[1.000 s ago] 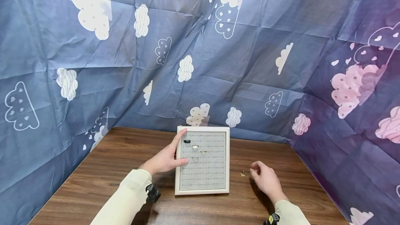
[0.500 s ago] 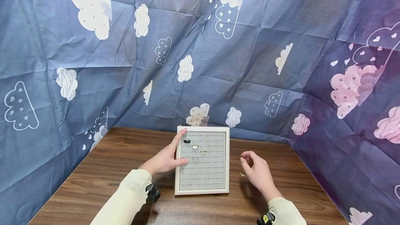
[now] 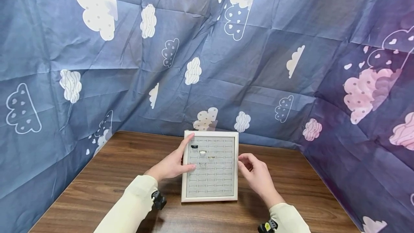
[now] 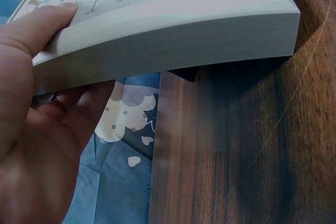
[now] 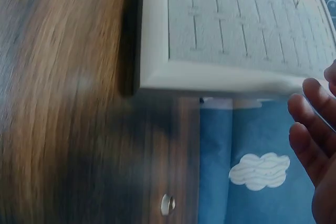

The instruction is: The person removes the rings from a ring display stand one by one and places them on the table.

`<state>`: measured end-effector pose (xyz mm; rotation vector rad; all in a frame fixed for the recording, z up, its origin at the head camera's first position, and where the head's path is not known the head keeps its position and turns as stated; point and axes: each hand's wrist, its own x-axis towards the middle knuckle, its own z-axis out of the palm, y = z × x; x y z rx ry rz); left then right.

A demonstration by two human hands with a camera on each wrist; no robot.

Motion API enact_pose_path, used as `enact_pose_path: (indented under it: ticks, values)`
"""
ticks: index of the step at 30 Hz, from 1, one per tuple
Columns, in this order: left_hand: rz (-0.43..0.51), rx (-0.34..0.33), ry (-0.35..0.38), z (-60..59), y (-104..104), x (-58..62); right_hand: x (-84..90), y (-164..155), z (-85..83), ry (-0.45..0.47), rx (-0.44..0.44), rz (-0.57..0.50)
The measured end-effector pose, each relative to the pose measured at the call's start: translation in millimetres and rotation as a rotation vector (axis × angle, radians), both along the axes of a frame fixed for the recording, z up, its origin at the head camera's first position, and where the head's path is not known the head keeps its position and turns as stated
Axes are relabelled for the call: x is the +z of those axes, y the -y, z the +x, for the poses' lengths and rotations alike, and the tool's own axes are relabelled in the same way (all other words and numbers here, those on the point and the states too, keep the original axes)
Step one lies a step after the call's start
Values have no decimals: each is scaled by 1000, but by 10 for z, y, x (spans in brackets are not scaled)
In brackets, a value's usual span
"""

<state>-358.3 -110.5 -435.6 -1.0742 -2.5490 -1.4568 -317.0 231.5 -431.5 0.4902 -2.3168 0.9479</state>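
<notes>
A white-framed ring display board [image 3: 216, 199] leans tilted on the table, its grey padded face lined with rows of slots. My left hand [image 3: 169, 165] grips its left edge; the left wrist view shows the thumb [image 4: 47, 22] on the front and fingers behind. Several rings sit in the upper slots: a black ring [image 3: 194, 147], a pale ring [image 3: 202, 152], a gold ring [image 3: 211, 158] and a thin silver-looking one. Beside the right edge is my right hand [image 3: 258, 178], fingers loosely bent; I see nothing in it. A loose ring [image 5: 168, 204] lies on the table in the right wrist view.
The brown wood-grain table [image 3: 129, 154] spreads out on both sides of the board. Behind and to the right, a blue cloud-print cloth [image 3: 252, 64] hangs down to the table's edges. A dark support [image 4: 184, 73] shows under the board.
My right hand has moved left, over the loose ring and on to the board's right edge. The loose ring is now out of sight in the head view. My left hand keeps its grip.
</notes>
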Motion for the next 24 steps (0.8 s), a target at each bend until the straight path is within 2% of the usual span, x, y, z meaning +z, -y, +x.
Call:
enact_pose_path:
  ticks: [4,13,24]
  values:
    - [3,-1,-6,5,-1,11,18,96,-17,-18,40,-16]
    - [17,-13,23,-9,-12,-5,27,316,-30,4,88,-11]
    - [14,-2,11,-3,-8,-14,50,613,-24,6,113,3]
